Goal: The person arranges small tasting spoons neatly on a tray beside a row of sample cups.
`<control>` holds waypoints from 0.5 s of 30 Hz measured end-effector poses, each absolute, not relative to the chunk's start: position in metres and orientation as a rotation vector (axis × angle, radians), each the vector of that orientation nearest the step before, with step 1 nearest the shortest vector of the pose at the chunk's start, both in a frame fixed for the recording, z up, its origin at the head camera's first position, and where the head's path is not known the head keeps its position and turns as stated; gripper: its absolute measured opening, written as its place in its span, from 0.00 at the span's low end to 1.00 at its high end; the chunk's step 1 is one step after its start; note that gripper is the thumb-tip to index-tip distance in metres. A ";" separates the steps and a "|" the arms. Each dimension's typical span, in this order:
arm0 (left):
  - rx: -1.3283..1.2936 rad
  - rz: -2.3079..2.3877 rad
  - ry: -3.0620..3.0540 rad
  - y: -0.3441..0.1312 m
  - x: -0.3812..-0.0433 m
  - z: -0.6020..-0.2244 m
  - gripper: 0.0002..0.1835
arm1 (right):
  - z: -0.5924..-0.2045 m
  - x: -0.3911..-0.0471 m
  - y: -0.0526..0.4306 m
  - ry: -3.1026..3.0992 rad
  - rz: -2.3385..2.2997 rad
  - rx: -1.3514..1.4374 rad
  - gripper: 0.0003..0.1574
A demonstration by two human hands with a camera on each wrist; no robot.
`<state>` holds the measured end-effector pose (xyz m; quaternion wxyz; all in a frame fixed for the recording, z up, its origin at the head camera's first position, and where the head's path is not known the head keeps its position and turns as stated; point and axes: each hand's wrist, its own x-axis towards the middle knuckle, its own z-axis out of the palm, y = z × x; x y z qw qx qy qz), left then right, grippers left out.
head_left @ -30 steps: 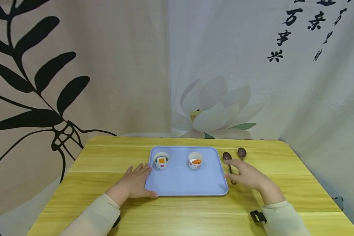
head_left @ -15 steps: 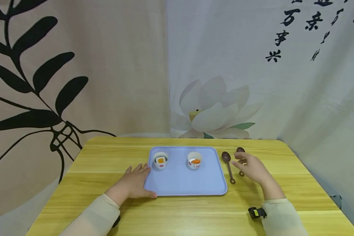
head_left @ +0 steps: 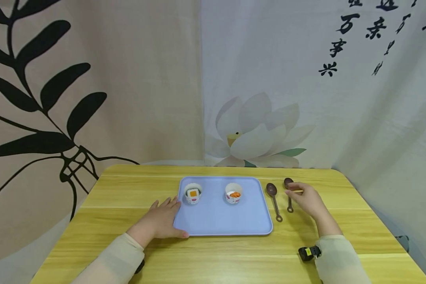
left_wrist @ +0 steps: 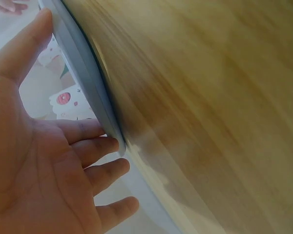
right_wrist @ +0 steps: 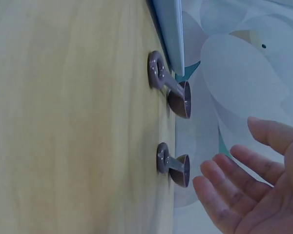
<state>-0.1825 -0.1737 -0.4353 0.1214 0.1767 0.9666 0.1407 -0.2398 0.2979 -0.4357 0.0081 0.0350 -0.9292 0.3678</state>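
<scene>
My left hand [head_left: 161, 221] rests at the left edge of a light-blue tray [head_left: 220, 219], fingers spread along the side and thumb at the near corner. In the left wrist view, straight fingertips touch the tray's rim [left_wrist: 90, 73]. My right hand [head_left: 309, 201] hovers over the farther-right brown spoon [head_left: 288, 181], hiding part of its handle. From the right wrist view, the right hand [right_wrist: 254, 190] has loosely extended fingers with nothing between them, just beside that spoon [right_wrist: 181, 171]. Another brown spoon [head_left: 271, 190] lies between it and the tray.
On the tray stand two small white cups: the left cup [head_left: 193, 200] holds a white piece with an orange square, the right cup [head_left: 233, 200] orange pieces. A wooden table [head_left: 206, 260] bears everything. Printed curtains [head_left: 156, 98] hang behind its far edge.
My right hand has moved right, from over the left spoon to over the right spoon, uncovering the left one. The left hand stays on the tray's edge.
</scene>
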 end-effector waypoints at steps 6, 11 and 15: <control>0.516 0.412 2.823 -0.174 -0.182 -0.434 0.62 | -0.439 -0.245 0.302 -2.862 1.334 0.013 0.30; 0.515 0.404 2.825 -0.173 -0.182 -0.434 0.62 | -0.443 -0.247 0.305 -2.836 1.475 -0.062 0.31; 0.518 0.398 2.825 -0.174 -0.183 -0.436 0.63 | -0.444 -0.247 0.306 -2.849 1.450 -0.088 0.31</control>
